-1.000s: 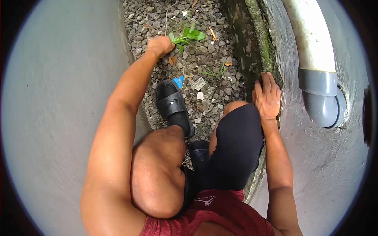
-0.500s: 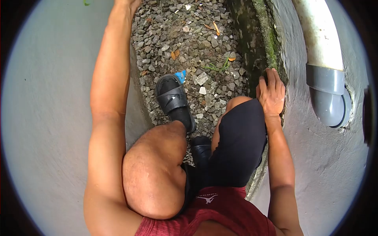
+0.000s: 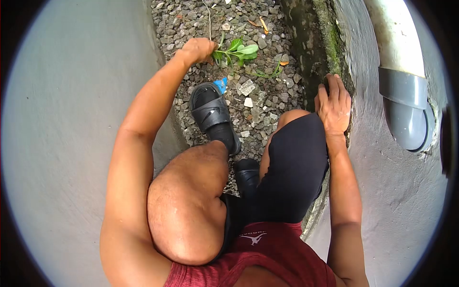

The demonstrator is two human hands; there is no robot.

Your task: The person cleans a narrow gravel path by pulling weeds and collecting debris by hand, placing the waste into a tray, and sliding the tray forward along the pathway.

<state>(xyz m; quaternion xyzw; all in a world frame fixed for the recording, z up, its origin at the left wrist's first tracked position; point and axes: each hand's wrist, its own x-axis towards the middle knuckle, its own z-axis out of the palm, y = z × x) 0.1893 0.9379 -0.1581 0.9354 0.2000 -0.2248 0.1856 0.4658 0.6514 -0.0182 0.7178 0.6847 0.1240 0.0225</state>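
Note:
My left hand (image 3: 198, 50) is closed around the stem of a pulled-up leafy weed (image 3: 246, 51), above the gravel. Green leaves stick out to the right of the fist, and a long thin root or stem trails up towards the top of the view. My right hand (image 3: 333, 109) lies with its fingers stretched over the mossy concrete ledge (image 3: 329, 40), holding nothing. A small grassy weed (image 3: 268, 72) lies on the stones between the two hands.
Gravel (image 3: 191, 24) fills a narrow strip between grey walls. A blue scrap (image 3: 221, 85) is beside my sandal (image 3: 210, 112). White stone pieces and brown leaves are scattered about. A drainpipe (image 3: 404, 86) runs down the right wall.
My left hand has come down and right from the top edge, bringing the leafy weed into view. My right hand stays on the ledge. The view has shifted slightly.

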